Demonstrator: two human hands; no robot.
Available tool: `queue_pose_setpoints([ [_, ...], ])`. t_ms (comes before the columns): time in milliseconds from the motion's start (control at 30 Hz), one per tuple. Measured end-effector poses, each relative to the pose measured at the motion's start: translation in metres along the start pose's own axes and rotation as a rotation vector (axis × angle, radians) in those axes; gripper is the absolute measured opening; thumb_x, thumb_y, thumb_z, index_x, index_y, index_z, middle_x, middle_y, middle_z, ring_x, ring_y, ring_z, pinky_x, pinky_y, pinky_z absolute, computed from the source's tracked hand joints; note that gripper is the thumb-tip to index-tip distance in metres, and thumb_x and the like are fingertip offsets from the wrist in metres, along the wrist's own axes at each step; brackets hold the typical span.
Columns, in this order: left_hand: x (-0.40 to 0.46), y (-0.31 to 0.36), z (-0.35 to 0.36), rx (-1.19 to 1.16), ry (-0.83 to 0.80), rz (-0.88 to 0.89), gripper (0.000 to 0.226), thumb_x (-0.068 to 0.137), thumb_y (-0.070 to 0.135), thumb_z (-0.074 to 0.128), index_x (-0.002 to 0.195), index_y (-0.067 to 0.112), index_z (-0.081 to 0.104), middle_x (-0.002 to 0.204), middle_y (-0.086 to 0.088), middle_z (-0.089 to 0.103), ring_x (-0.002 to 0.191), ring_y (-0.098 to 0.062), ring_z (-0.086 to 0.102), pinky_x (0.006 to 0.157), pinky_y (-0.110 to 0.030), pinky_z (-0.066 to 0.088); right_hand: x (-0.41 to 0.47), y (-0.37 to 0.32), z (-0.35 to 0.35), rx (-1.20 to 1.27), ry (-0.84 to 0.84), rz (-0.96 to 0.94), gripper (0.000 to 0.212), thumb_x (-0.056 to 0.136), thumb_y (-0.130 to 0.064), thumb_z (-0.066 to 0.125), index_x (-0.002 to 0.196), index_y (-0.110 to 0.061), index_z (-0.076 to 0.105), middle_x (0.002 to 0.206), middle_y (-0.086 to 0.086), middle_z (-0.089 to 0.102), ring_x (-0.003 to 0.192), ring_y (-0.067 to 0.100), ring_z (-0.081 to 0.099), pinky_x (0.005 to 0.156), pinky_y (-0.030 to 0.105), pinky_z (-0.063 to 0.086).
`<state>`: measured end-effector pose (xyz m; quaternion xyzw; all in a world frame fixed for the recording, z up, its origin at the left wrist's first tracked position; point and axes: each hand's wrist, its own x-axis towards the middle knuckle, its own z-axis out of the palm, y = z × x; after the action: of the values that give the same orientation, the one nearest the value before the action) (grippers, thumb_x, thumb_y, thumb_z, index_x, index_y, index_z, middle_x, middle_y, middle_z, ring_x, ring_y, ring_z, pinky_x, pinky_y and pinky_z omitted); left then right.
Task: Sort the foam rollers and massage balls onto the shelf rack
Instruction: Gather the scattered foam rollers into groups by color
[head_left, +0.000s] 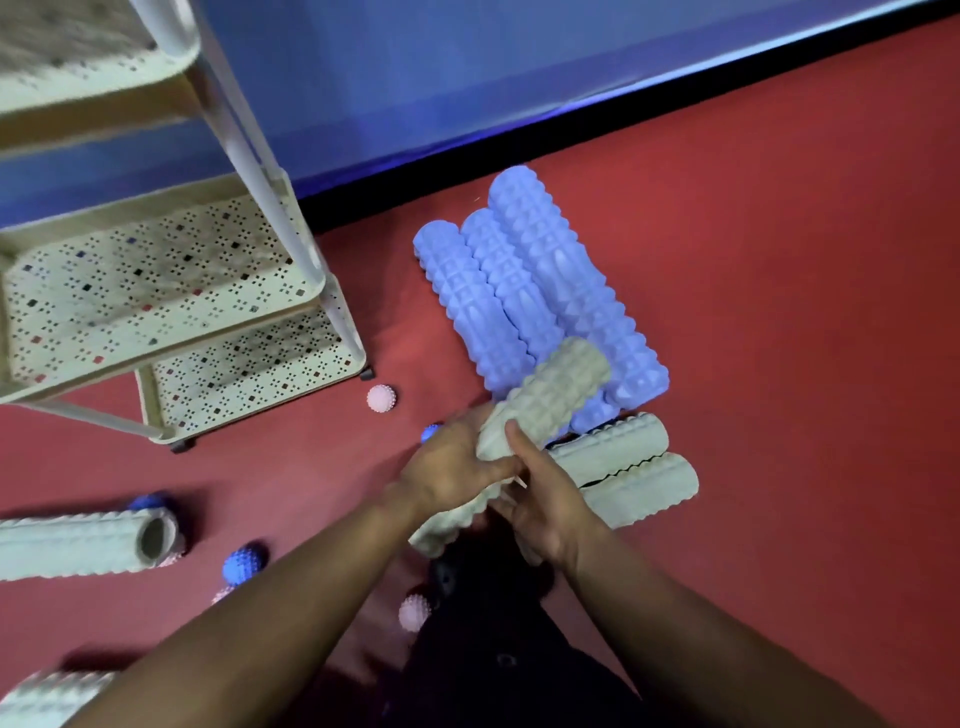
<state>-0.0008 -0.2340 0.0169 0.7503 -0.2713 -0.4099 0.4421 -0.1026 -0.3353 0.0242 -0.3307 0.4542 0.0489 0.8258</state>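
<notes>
Grey-green foam fills both hands: a person grips one pale roller (540, 405) from either side, the left hand (452, 467) wrapped round its near part with the thumb across the top, the right hand (545, 499) curled round it from the other side. It is held tilted above the red floor (779, 260), its far end over a pile of blue rollers (535, 291). The cream rack (171, 291) stands to the left, apart from the hands, and its perforated shelves look bare. Likely risks: the roller is long and held near one end, so it could tip or swing into the blue pile and set those rolling; carried left, it could knock a rack post; and the spiky balls by the person's feet could be stepped on or kicked away. Counted: three blue rollers lie side by side; pale rollers number at least five, the held one, two on the floor (628, 467) just beside the right hand, one at the left edge (78, 545), and one partly seen at the bottom left corner. Blue balls (244, 564) show three, two partly hidden. Pink balls (382, 398) show at least two, with another pale shape near the left roller too hidden to call.
</notes>
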Motion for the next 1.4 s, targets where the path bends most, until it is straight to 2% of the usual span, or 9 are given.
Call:
queue_pose_setpoints([
  [267,-0.004,-0.016,0.015,0.162,-0.061,0.000,0.050,0.092,0.035,0.068,0.139,0.027,0.055,0.130,0.008,0.059,0.119,-0.013,0.060,0.104,-0.038,0.048,0.004,0.001,-0.058,0.035,0.425,0.074,0.062,0.071,-0.051,0.086,0.100,0.001,0.072,0.076,0.010,0.074,0.059,0.025,0.070,0.055,0.034,0.055],
  [433,-0.012,-0.048,-0.007,0.197,0.094,-0.142,0.048,0.094,0.038,0.067,0.139,0.031,0.054,0.136,0.008,0.055,0.116,-0.014,0.061,0.105,-0.038,0.048,0.021,-0.010,-0.102,-0.064,0.696,0.114,0.082,0.062,-0.057,0.088,0.115,0.002,0.066,0.100,0.017,0.072,0.086,0.035,0.071,0.081,0.052,0.062],
  [600,-0.021,-0.072,-0.019,0.186,0.138,-0.230,0.042,0.095,0.034,0.068,0.135,0.026,0.057,0.128,0.001,0.058,0.112,-0.015,0.061,0.105,-0.036,0.047,0.041,-0.018,-0.122,-0.062,0.725,0.168,0.054,0.068,-0.047,0.087,0.089,-0.002,0.066,0.059,0.010,0.057,0.048,0.026,0.055,0.066,0.047,0.062],
  [800,-0.031,-0.087,-0.028,0.190,0.157,-0.302,0.040,0.095,0.034,0.067,0.133,0.027,0.057,0.125,0.002,0.056,0.109,-0.016,0.061,0.102,-0.037,0.049,0.053,-0.021,-0.124,-0.092,0.717,0.246,0.047,0.073,-0.047,0.086,0.074,-0.007,0.061,0.040,0.005,0.043,0.043,0.023,0.046,0.081,0.054,0.060],
  [867,-0.033,-0.089,-0.031,0.201,0.168,-0.306,0.041,0.096,0.035,0.067,0.134,0.025,0.057,0.126,0.003,0.055,0.109,-0.014,0.060,0.100,-0.035,0.048,0.054,-0.023,-0.124,-0.091,0.707,0.256,0.047,0.075,-0.047,0.084,0.084,-0.006,0.065,0.049,0.006,0.053,0.051,0.025,0.053,0.084,0.046,0.058],
  [967,-0.037,-0.094,-0.038,0.171,0.184,-0.327,0.035,0.096,0.037,0.066,0.129,0.031,0.056,0.125,0.003,0.056,0.107,-0.011,0.060,0.095,-0.031,0.048,0.057,-0.022,-0.118,-0.284,0.825,0.243,0.086,0.080,-0.055,0.077,0.136,0.004,0.049,0.127,0.021,0.062,0.117,0.037,0.061,0.106,0.046,0.046],
  [1100,-0.046,-0.100,-0.049,0.123,0.219,-0.385,0.036,0.097,0.036,0.064,0.131,0.028,0.055,0.123,-0.002,0.060,0.105,-0.013,0.063,0.097,-0.037,0.051,0.037,-0.016,-0.079,-0.848,1.082,-0.103,0.082,0.082,-0.055,0.073,0.137,-0.003,0.040,0.135,0.021,0.045,0.125,0.039,0.044,0.104,0.047,0.039],
  [1200,-0.061,-0.109,-0.064,0.113,0.281,-0.411,0.034,0.098,0.031,0.063,0.131,0.023,0.056,0.125,-0.004,0.060,0.106,-0.016,0.061,0.090,-0.030,0.048,0.032,-0.006,-0.044,-1.057,0.792,-0.383,0.062,0.087,-0.048,0.071,0.130,-0.008,0.050,0.130,0.015,0.049,0.120,0.034,0.047,0.100,0.046,0.044],
  [1400,-0.112,-0.143,-0.109,0.054,0.545,-0.598,0.039,0.099,0.026,0.063,0.134,0.012,0.056,0.126,-0.010,0.063,0.105,-0.033,0.064,0.089,-0.035,0.050,0.050,0.010,0.044,-1.591,-0.017,-0.548,0.052,0.094,-0.044,0.063,0.139,-0.018,0.054,0.135,0.004,0.056,0.126,0.025,0.053,0.107,0.038,0.040],
])
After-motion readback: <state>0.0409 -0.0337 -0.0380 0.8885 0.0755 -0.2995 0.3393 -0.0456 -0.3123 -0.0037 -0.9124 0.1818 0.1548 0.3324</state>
